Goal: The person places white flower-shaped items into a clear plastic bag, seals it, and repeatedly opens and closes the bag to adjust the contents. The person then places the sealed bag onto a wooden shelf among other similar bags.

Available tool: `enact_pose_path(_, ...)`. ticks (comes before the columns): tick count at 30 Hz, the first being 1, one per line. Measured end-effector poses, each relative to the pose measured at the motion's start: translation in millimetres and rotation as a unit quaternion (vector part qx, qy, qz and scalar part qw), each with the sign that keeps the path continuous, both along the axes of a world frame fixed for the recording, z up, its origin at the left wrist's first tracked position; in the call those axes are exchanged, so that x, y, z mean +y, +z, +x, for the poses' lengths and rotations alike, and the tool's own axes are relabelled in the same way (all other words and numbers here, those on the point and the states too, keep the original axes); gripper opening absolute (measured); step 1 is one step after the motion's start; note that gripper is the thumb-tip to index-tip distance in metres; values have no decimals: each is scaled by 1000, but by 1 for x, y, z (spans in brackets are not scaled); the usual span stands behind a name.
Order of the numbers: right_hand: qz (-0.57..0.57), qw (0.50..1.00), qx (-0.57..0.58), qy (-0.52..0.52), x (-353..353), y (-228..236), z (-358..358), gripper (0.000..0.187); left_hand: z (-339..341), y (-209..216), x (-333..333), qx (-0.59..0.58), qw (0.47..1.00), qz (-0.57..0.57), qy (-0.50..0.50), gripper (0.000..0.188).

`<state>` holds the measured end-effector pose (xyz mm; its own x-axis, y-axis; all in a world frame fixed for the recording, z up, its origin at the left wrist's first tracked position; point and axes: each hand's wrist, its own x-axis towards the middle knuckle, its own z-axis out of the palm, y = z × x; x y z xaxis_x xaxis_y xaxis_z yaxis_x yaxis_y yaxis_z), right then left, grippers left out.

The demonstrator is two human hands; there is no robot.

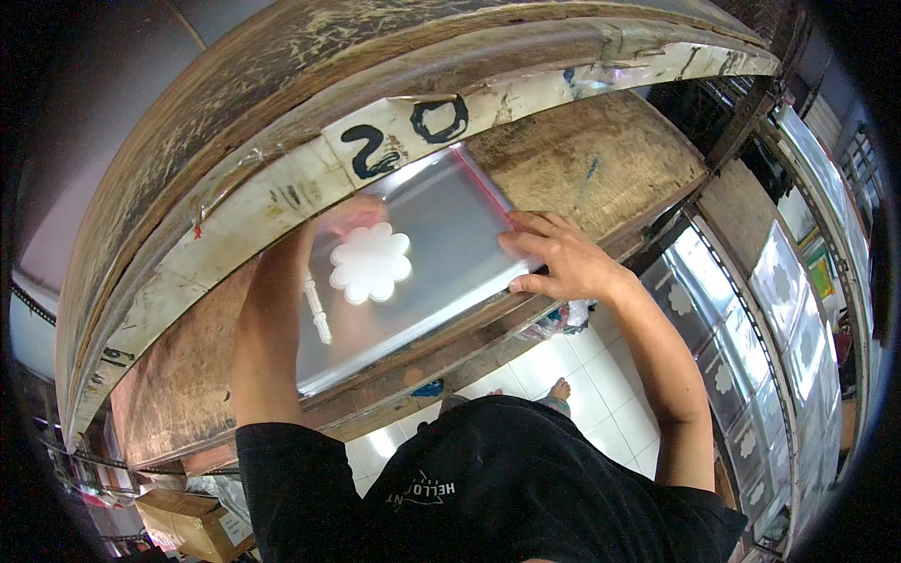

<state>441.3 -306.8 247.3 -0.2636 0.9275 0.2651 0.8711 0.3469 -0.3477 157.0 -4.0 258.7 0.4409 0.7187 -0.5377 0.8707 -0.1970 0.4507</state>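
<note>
Clear plastic stack (450, 244) with a white flower print (373, 266) lies flat on the wooden table (582, 155). Right hand (556, 251): fingers spread over the stack's right end, not clenched. Left hand (359, 210), at its far left, mostly hidden by the upper board (272, 194); can't tell its grip. Film's likely slippery: press evenly, keep edges flush. Writing: black painted marks (368, 153) on the board beyond the stack, white lettering (434, 489) on the black shirt (488, 446) nearside.
</note>
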Motion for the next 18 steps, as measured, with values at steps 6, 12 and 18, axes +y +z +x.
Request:
enact_pose_path(6, 14, 1000, -1, 3, 0, -4, 1, 62, 17, 22, -7, 158, 947, 225, -169, 104)
enact_pose_path(12, 39, 999, 18, 3, -3, -9, 1, 60, 23, 31, -40, 101, 922, 326, -182, 87)
enact_pose_path(18, 56, 998, 25, 3, -4, -14, 1, 61, 16, 4, -8, 63, 974, 176, -130, 67)
